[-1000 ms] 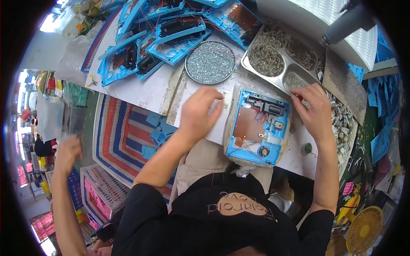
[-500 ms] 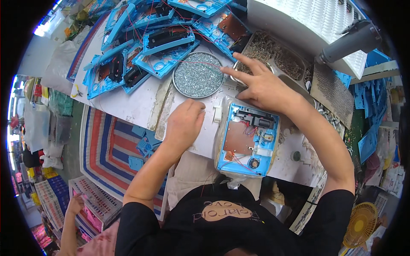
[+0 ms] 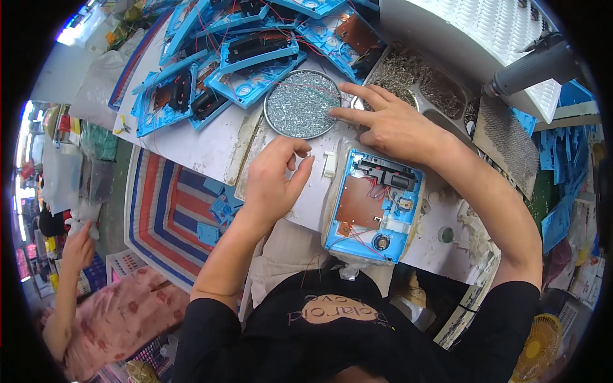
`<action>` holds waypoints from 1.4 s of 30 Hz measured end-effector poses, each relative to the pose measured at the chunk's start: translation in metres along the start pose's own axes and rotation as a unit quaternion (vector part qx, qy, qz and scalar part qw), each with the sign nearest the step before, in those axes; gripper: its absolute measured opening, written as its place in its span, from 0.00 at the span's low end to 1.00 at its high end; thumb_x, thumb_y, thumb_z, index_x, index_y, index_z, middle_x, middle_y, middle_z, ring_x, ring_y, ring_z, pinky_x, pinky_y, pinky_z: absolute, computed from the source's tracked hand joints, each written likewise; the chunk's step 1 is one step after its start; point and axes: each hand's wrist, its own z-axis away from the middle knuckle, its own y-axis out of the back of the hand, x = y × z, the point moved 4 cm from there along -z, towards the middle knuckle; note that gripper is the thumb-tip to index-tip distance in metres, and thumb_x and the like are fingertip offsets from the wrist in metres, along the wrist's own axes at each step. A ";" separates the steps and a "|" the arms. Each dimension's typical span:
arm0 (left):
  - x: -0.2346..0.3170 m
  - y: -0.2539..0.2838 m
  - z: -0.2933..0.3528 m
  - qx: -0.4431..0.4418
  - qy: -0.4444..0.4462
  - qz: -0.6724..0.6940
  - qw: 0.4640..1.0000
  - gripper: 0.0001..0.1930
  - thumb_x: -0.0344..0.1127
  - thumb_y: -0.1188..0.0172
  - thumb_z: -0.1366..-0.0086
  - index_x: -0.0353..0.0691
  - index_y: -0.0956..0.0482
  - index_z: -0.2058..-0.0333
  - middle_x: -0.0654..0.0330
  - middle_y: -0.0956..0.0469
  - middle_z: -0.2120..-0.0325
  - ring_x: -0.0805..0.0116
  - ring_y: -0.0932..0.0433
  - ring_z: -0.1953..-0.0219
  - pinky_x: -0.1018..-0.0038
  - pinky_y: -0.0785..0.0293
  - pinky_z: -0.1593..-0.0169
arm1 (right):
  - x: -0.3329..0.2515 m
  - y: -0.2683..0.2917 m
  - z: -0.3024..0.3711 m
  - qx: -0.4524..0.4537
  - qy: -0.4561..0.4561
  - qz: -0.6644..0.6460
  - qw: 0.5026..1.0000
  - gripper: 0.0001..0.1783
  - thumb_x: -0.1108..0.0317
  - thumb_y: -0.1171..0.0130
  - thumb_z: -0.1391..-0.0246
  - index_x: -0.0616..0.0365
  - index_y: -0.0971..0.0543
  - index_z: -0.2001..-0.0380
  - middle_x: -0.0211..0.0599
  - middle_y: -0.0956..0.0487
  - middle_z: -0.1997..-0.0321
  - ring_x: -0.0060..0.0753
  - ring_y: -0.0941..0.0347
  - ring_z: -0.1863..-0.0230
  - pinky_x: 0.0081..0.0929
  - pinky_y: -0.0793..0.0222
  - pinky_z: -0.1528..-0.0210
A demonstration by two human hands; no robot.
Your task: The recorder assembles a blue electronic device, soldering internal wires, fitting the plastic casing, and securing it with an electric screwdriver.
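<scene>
The right hand (image 3: 399, 131), its grip spread, is stretched to the right edge of a round metal dish (image 3: 265, 108) filled with small silvery metal pieces (image 3: 300, 102). The left hand (image 3: 271, 182) is held curled nearby; whether anything is pinched cannot be told. An open blue plastic casing (image 3: 361, 247) is set on the white worktop (image 3: 310, 201) between the forearms.

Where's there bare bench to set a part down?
White table: strip between left hand and open blue unit; also between casing heap and striped sheet. Crowded: around metal tray and round dish, where the right hand is spread; the heap packs the far left.
</scene>
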 end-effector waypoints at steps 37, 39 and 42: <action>0.092 -0.162 -0.125 -0.401 -0.245 -0.117 0.875 0.11 0.35 0.40 0.39 0.42 0.14 0.59 0.50 0.15 0.63 0.48 0.17 0.58 0.56 0.22 0.51 | -0.102 0.048 0.201 0.232 -0.394 -0.027 0.889 0.10 0.77 0.31 0.56 0.57 0.18 0.68 0.37 0.17 0.57 0.47 0.25 0.48 0.39 0.28 0.47; 0.092 -0.131 -0.125 -0.296 -0.280 -0.113 0.906 0.12 0.35 0.39 0.37 0.41 0.15 0.57 0.50 0.16 0.61 0.47 0.18 0.57 0.56 0.23 0.51 | -0.102 0.047 0.201 0.225 -0.396 -0.027 0.890 0.09 0.77 0.32 0.56 0.57 0.18 0.68 0.36 0.17 0.58 0.46 0.25 0.49 0.38 0.28 0.47; 0.089 -0.063 -0.106 -0.148 -0.278 -0.060 0.947 0.10 0.29 0.37 0.38 0.37 0.17 0.58 0.52 0.17 0.62 0.54 0.18 0.62 0.64 0.22 0.55 | -0.104 0.051 0.202 0.223 -0.404 -0.024 0.887 0.09 0.76 0.32 0.55 0.58 0.18 0.68 0.36 0.17 0.59 0.46 0.25 0.50 0.37 0.27 0.48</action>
